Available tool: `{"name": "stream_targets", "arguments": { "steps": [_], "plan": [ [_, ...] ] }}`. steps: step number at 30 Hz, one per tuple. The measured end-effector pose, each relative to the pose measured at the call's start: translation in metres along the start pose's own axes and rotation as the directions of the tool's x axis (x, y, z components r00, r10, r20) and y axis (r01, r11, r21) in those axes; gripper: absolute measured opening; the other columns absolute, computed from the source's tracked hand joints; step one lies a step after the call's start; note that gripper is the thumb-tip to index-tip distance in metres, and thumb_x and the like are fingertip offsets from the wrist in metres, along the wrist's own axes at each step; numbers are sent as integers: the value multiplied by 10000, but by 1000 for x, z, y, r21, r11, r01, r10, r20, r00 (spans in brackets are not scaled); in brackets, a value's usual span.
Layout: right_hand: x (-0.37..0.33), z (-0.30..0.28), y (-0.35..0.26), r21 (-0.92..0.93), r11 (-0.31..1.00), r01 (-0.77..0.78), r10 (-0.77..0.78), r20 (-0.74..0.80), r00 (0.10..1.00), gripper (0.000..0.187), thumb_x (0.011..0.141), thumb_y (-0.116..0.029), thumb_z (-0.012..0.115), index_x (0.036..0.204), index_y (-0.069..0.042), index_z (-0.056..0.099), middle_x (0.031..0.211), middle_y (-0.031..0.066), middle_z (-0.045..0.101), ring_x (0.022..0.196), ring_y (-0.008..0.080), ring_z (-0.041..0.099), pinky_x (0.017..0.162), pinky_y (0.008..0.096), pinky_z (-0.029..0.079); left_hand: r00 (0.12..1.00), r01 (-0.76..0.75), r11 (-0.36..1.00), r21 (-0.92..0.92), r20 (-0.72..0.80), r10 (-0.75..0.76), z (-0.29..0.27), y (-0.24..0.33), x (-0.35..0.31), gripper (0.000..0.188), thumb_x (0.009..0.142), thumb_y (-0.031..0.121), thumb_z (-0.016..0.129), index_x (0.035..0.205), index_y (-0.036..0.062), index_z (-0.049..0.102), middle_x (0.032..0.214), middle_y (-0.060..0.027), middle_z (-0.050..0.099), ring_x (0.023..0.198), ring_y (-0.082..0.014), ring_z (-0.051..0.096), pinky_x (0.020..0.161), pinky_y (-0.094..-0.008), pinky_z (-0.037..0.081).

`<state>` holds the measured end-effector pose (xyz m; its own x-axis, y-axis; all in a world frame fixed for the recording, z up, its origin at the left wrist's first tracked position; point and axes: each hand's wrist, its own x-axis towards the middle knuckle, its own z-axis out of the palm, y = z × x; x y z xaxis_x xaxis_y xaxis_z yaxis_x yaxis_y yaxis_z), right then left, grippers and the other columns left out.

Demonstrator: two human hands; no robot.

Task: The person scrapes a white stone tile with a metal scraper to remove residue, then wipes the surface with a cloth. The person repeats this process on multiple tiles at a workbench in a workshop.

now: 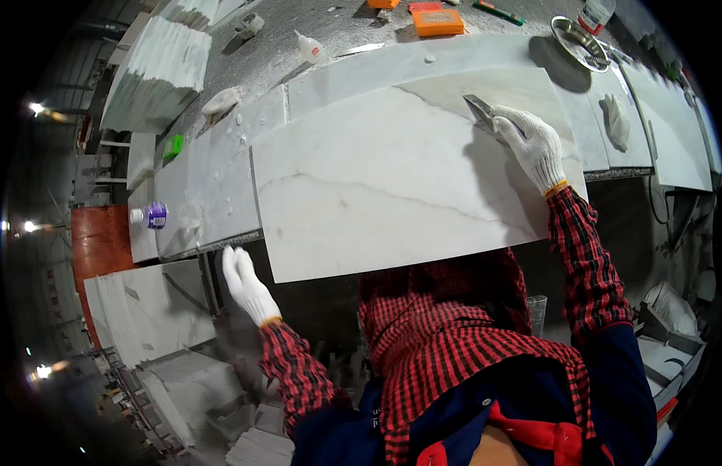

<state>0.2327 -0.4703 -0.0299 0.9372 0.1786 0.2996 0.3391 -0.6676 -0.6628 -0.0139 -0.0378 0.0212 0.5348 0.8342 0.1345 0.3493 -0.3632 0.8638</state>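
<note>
A large white marble slab (392, 179) with grey veins lies across the bench, its near edge jutting past the front. Over its far right part, my white-gloved right hand (532, 144) is closed round a flat-bladed scraper (477, 111), whose blade points away and to the left. I cannot tell whether the blade touches the stone. My left hand (248, 287), gloved too, hangs by the bench's front edge, left of the slab's near corner. Its fingers are stretched out and hold nothing.
A purple-labelled bottle (153, 215) and a green block (173, 147) are on the left. Beyond the slab are a white squeeze bottle (309, 48), an orange box (439, 24) and a steel bowl (559, 31). Upright tiles (160, 74) are stacked far left; a glove (616, 123) lies right.
</note>
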Motion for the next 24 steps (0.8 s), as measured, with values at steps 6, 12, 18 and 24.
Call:
{"name": "stream_targets", "arguments": {
  "steps": [6,12,18,24],
  "plan": [
    [-2,1,1,186,964,-193,184,65,981,312,913,-229,679,1182,-78,721,1011,128,749,873,206,730,799,303,550,993,99,983,-154,-53,-108,11,-32,-51,455,1023,164,542,1415,-57,481,1385,-187,563,1290,-250,537,1105,-349,415],
    [1,-6,-9,191,948,-253,232,127,964,352,898,-184,673,1231,-70,703,993,114,761,838,148,716,801,288,545,997,62,986,-152,-40,-69,34,-27,-33,439,1019,188,548,1401,-26,518,1389,-182,572,1274,-255,547,1084,-356,426],
    [10,-37,-6,437,794,-423,392,164,905,328,926,-190,659,1218,-52,714,862,7,706,678,58,571,635,217,469,996,5,1000,10,-88,-4,54,-31,-30,420,1034,240,519,1350,-31,567,1356,-145,612,1234,-233,582,1067,-341,430],
    [37,-104,51,551,764,-337,460,-98,882,352,934,-181,638,1252,-41,689,824,-26,633,679,41,527,572,200,417,992,-16,995,101,-125,29,56,-38,-36,452,1039,323,487,1344,6,591,1366,-141,616,1233,-271,588,1056,-357,436]
  ]
}}
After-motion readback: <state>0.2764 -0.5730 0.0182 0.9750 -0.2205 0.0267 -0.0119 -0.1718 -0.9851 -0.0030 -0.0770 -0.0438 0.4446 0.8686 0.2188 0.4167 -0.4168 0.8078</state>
